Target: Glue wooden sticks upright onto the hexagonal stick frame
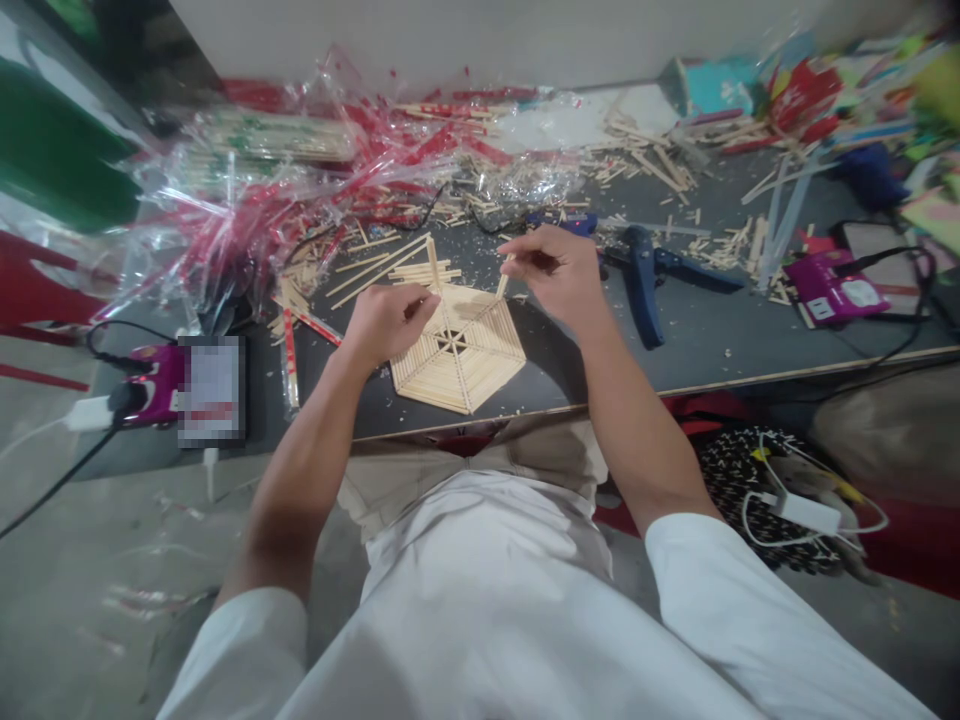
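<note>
A hexagonal panel (459,352) built from thin wooden sticks lies on the dark table (697,330) in front of me. My left hand (386,322) is curled closed and rests on the panel's left edge, pinching an upright stick (433,262). My right hand (559,270) hovers over the panel's upper right corner, fingers pinched on a short wooden stick (502,284) whose tip touches the panel.
Loose sticks (390,265) and crumpled red-and-clear plastic wrap (247,200) cover the table's back left. A blue glue gun (645,275) lies right of the panel. Purple boxes (832,290) (154,385), cables and a white charger (806,512) sit around the edges.
</note>
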Available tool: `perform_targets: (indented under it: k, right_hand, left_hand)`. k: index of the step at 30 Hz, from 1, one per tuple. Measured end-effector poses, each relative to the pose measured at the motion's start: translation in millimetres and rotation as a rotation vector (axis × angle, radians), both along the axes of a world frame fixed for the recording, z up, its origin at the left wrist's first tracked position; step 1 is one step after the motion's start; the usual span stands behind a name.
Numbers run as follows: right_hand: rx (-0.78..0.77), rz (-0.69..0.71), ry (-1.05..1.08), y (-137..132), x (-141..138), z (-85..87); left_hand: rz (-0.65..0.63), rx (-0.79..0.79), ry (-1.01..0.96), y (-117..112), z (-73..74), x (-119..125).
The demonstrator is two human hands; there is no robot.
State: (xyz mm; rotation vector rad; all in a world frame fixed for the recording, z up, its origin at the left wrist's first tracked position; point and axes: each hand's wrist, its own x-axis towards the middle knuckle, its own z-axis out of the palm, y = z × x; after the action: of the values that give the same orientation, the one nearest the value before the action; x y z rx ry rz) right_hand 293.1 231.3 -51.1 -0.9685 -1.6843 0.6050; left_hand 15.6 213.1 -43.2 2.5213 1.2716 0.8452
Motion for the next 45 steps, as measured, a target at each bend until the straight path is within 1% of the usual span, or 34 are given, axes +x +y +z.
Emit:
perform_targets:
  k: [5, 8, 12, 17, 19, 24, 29, 35, 40, 45]
  right_hand:
    - [0.053, 0.003, -0.027, 0.7, 0.7, -0.4]
    - [0.079, -0.007, -0.056, 0.0, 0.9, 0.2]
    - [0.123, 0.017, -0.042, -0.8, 1.1, 0.8]
    - [0.064, -0.008, -0.076, -1.1, 2.1, 1.7]
    - [0.06, -0.012, -0.088, -1.1, 2.7, 2.0]
    - [0.066, 0.026, -0.09, 0.4, 4.7, 0.9]
    - [0.038, 0.006, -0.105, 2.4, 4.4, -2.0]
    - [0.044, 0.059, -0.053, 1.7, 1.5, -3.1]
    - [0.024, 0.057, -0.066, 0.8, 1.5, -1.3]
    - [0.035, 0.092, -0.047, -0.9, 1.6, 0.8]
  left_hand:
    - [-0.014, 0.01, 0.002, 0.4, -0.4, -0.7]
    - [-0.019, -0.007, 0.007, -0.2, 1.2, -0.4]
    - [-0.017, -0.024, 0.005, -1.4, 3.9, 0.7]
    - [-0.019, -0.027, 0.009, -2.1, 4.6, 1.4]
    - [-0.017, -0.034, 0.01, -1.8, 4.1, 1.1]
    - [-0.008, -0.05, 0.025, -1.4, 4.0, 0.9]
    - [-0.004, -0.063, 0.023, -2.0, 5.4, 1.6]
    - [0.001, -0.076, 0.034, -2.1, 5.7, 1.7]
    - [0.005, -0.062, 0.041, -2.3, 6.0, 2.6]
    - [0.003, -0.055, 0.038, -1.4, 3.7, 2.1]
